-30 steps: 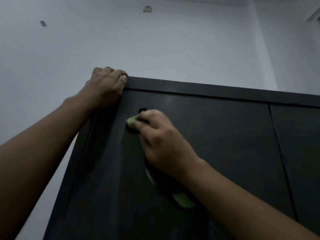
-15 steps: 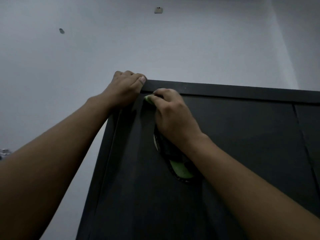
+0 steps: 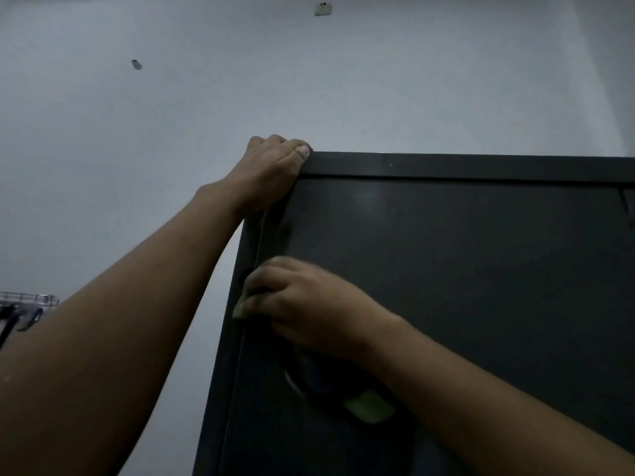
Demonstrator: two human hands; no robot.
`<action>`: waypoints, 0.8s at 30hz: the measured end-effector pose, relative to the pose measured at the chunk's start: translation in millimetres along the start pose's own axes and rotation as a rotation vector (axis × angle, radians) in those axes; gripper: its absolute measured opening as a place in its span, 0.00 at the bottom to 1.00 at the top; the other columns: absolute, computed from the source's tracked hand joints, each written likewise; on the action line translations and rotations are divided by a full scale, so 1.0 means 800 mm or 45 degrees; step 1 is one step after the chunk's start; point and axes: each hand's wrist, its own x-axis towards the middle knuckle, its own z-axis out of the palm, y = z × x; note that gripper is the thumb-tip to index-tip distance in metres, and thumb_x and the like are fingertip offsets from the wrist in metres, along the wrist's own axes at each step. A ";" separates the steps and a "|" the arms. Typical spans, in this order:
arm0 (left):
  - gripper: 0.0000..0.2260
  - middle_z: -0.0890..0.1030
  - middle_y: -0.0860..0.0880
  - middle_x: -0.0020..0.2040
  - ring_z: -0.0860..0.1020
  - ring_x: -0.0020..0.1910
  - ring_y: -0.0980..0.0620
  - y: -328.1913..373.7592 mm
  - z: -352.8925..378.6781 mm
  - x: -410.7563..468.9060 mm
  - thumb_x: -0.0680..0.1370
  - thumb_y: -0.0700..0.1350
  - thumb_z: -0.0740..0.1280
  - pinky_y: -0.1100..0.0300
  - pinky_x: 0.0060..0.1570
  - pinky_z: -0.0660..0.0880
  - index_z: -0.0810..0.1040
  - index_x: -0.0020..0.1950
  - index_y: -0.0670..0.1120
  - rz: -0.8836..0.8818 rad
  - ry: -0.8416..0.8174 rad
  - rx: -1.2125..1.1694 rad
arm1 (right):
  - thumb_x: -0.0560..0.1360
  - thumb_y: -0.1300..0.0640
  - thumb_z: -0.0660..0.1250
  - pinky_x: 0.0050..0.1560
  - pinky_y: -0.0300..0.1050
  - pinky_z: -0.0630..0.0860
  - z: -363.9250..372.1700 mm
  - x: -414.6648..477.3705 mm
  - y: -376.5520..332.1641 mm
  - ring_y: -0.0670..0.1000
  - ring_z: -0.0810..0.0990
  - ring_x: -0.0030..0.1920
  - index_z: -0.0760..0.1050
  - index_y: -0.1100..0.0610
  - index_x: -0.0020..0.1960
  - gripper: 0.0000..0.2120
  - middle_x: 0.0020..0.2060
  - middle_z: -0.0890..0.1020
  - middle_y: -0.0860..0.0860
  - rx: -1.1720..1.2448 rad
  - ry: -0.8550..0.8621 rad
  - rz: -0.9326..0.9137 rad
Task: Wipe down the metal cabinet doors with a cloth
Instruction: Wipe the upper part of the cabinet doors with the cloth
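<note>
While the left hand (image 3: 271, 173) hooks its curled fingers over the top left corner of the cabinet (image 3: 481, 164), the thumb lies flat against the front of the cabinet's top rail (image 3: 395, 166), its nail in plain sight. The forearm slopes up to that corner from the lower left, passing in front of the pale wall (image 3: 171, 132) beside the cabinet.

The right hand (image 3: 309, 304) is on the cabinet's left door (image 3: 464, 286), at the door's outer edge where it meets the cabinet's side frame, well below the corner that the other hand grips. It is a little blurred, yet the fingers clearly bend round a bunched cloth (image 3: 369, 405) and push it against the dark metal. A small green tip of the cloth peeps out under the fingertips at the door's edge. The rest trails down the door beneath the wrist, dark for the most part, with a bright green patch at its lowest end. The cloth lies against the door along its whole visible length.

A faint pale sheen sits high on the door, just under the top rail. At the cabinet's far right a thin seam marks off a second door (image 3: 631, 214), of which only a sliver shows.

Above the cabinet, high on the wall, sits a small pale fitting (image 3: 323, 9), and further left of it a small dark mark (image 3: 136, 64). Far to the left of the cabinet, partly behind the left forearm, a wire rack (image 3: 29, 298) juts from the wall with dark things hanging beneath it, too dim to identify.
</note>
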 end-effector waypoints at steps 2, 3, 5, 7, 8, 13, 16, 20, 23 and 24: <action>0.27 0.75 0.45 0.65 0.66 0.68 0.41 0.001 0.006 -0.006 0.76 0.63 0.40 0.43 0.67 0.62 0.73 0.63 0.58 -0.033 0.030 0.049 | 0.77 0.62 0.60 0.62 0.57 0.77 -0.010 -0.007 0.018 0.59 0.78 0.60 0.83 0.61 0.59 0.16 0.57 0.81 0.59 -0.078 0.314 0.247; 0.26 0.72 0.44 0.68 0.64 0.71 0.41 0.003 0.011 -0.010 0.78 0.62 0.42 0.42 0.68 0.62 0.71 0.67 0.56 -0.044 0.051 0.071 | 0.77 0.61 0.58 0.61 0.57 0.77 -0.015 -0.010 0.023 0.59 0.78 0.60 0.83 0.62 0.59 0.18 0.57 0.81 0.59 -0.125 0.432 0.373; 0.22 0.69 0.45 0.72 0.60 0.73 0.42 0.007 0.019 -0.018 0.82 0.58 0.46 0.42 0.69 0.62 0.68 0.71 0.53 -0.036 0.110 0.091 | 0.78 0.60 0.55 0.61 0.58 0.77 -0.014 -0.010 0.021 0.59 0.77 0.60 0.81 0.64 0.60 0.20 0.57 0.80 0.60 -0.194 0.451 0.464; 0.21 0.67 0.47 0.73 0.59 0.74 0.44 0.010 0.021 -0.022 0.83 0.56 0.48 0.42 0.69 0.62 0.67 0.72 0.52 -0.027 0.154 0.095 | 0.78 0.60 0.55 0.61 0.59 0.77 -0.003 -0.012 0.007 0.59 0.76 0.61 0.82 0.63 0.60 0.20 0.58 0.80 0.59 -0.164 0.328 0.315; 0.20 0.67 0.48 0.74 0.58 0.74 0.45 0.011 0.019 -0.024 0.84 0.56 0.49 0.42 0.69 0.62 0.66 0.73 0.52 -0.031 0.160 0.107 | 0.78 0.60 0.56 0.61 0.58 0.77 0.002 -0.017 -0.001 0.59 0.76 0.61 0.82 0.63 0.60 0.19 0.58 0.81 0.58 -0.125 0.262 0.210; 0.18 0.67 0.51 0.73 0.60 0.74 0.48 0.017 0.026 -0.027 0.84 0.55 0.51 0.41 0.64 0.60 0.66 0.73 0.54 -0.092 0.264 0.225 | 0.77 0.63 0.63 0.62 0.54 0.77 -0.009 -0.069 0.000 0.58 0.78 0.60 0.85 0.61 0.56 0.13 0.57 0.82 0.57 -0.075 0.207 0.063; 0.18 0.66 0.50 0.73 0.59 0.74 0.47 0.027 0.044 -0.028 0.83 0.54 0.52 0.37 0.69 0.55 0.65 0.72 0.53 -0.166 0.344 0.236 | 0.71 0.69 0.67 0.66 0.43 0.70 -0.050 -0.111 0.039 0.58 0.78 0.57 0.84 0.61 0.56 0.16 0.54 0.82 0.57 -0.227 0.498 0.405; 0.20 0.61 0.48 0.76 0.53 0.78 0.47 0.044 0.059 -0.031 0.83 0.54 0.52 0.32 0.73 0.46 0.62 0.75 0.52 -0.213 0.375 0.190 | 0.70 0.69 0.63 0.65 0.38 0.65 -0.104 -0.149 0.097 0.62 0.78 0.57 0.82 0.63 0.60 0.20 0.56 0.81 0.59 -0.482 0.779 0.911; 0.24 0.54 0.46 0.80 0.47 0.80 0.47 0.058 0.068 -0.037 0.83 0.55 0.52 0.32 0.73 0.40 0.56 0.79 0.54 -0.194 0.338 0.216 | 0.70 0.68 0.63 0.66 0.45 0.67 -0.095 -0.141 0.095 0.64 0.77 0.58 0.80 0.66 0.61 0.21 0.56 0.80 0.62 -0.572 0.723 0.846; 0.24 0.53 0.46 0.81 0.47 0.80 0.47 0.063 0.070 -0.039 0.84 0.55 0.52 0.32 0.73 0.40 0.55 0.80 0.55 -0.183 0.329 0.227 | 0.70 0.69 0.63 0.68 0.46 0.67 -0.087 -0.137 0.086 0.63 0.77 0.59 0.80 0.66 0.62 0.21 0.57 0.79 0.62 -0.534 0.667 0.767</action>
